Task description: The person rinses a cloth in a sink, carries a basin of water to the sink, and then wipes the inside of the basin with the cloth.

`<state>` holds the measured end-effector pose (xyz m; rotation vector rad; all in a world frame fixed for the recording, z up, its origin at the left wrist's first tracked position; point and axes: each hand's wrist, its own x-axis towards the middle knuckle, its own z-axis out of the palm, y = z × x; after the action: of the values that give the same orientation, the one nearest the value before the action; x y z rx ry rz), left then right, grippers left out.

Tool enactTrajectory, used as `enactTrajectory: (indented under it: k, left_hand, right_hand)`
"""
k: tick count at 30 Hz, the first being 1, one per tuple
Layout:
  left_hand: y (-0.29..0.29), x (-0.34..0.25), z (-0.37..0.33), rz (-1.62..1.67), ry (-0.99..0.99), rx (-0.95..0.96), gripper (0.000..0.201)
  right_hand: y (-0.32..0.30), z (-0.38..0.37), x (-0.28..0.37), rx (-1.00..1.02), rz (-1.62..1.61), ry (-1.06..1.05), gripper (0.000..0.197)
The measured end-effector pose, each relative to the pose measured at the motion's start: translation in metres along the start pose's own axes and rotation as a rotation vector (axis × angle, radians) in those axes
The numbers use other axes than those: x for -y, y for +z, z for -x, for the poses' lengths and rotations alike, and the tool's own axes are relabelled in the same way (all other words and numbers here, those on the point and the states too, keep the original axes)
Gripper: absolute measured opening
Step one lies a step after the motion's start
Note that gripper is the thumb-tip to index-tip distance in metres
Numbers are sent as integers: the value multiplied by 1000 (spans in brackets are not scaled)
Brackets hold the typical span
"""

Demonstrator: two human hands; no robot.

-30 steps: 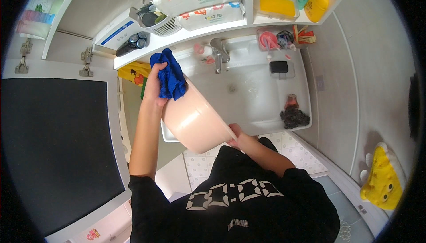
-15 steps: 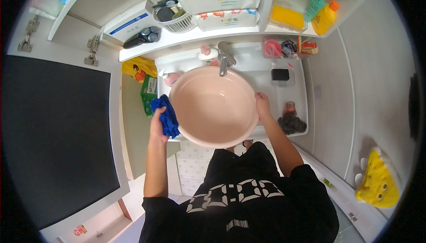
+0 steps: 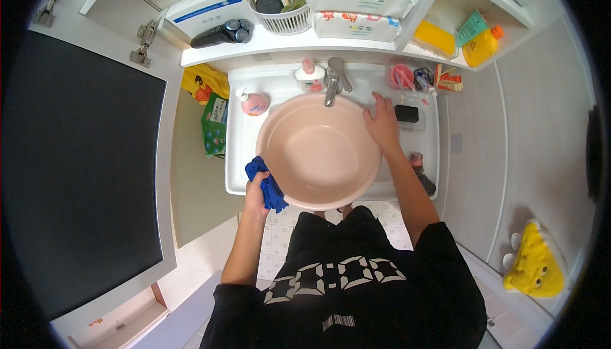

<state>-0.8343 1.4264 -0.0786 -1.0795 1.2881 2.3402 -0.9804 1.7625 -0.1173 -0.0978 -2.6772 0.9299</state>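
Note:
A round pale-pink basin (image 3: 320,151) sits over the white sink (image 3: 237,169), its near rim reaching past the sink's front edge. My left hand (image 3: 256,193) is closed round a crumpled blue cloth (image 3: 272,192), which lies against the basin's near-left rim. At the far-right rim, my right hand (image 3: 384,126) has its fingers apart and touches the basin lightly; no grip on it shows. Just beyond the basin stands the metal faucet (image 3: 332,83). A pink pump bottle (image 3: 254,103) and a white bottle with a pink top (image 3: 310,76) are nearby.
A black box-shaped thing (image 3: 407,114) and a pink cup (image 3: 401,76) are on the sink's right side. Above hangs a shelf with wipes packs (image 3: 356,25), a basket (image 3: 286,23) and a shaver (image 3: 221,34). An open mirrored door (image 3: 95,170) takes up the left.
My right hand has slid from the basin's right side up to its far-right rim, and its fingers have spread. The left hand still holds the cloth, now nearer the basin's front. The view has shifted.

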Motion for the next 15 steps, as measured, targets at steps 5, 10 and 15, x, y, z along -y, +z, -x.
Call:
enactTrajectory:
  k: [5,10,15]
  left_hand:
    - [4,5,6,66,66,9,26]
    - [12,10,9,81,86,-28,26]
    - [3,15,6,134,98,-32,27]
  right_hand:
    - [-11,-36,77,35,62,-182,58]
    - [34,-71,70,260,347,-205,55]
    - [40,-87,77,381,429,-176,53]
